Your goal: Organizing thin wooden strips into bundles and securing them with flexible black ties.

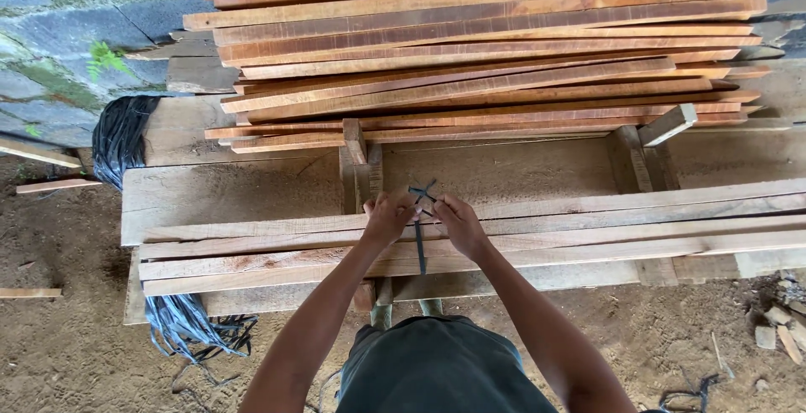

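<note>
Outdoor dirt floor, stone wall behind; a rough plank workbench (252, 186) carries a tall stack of sawn wooden slats (478, 44) at the far side. Nearer: a small bundle of slats (588, 241) lying flat across the bench. Left hand (389, 216) and right hand (457, 222) meet over the bundle, fingers of both pinched on a dark strap (421, 211) crossing it. Loose strapping (189, 325) hangs off the bench's left end.

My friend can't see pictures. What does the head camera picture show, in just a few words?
Two bare hands, left hand and right hand, pinch a dark plastic strap crossed over a bundle of long wooden slats on a plank bench. A bigger pile of slats lies behind, on dirt ground.
</note>
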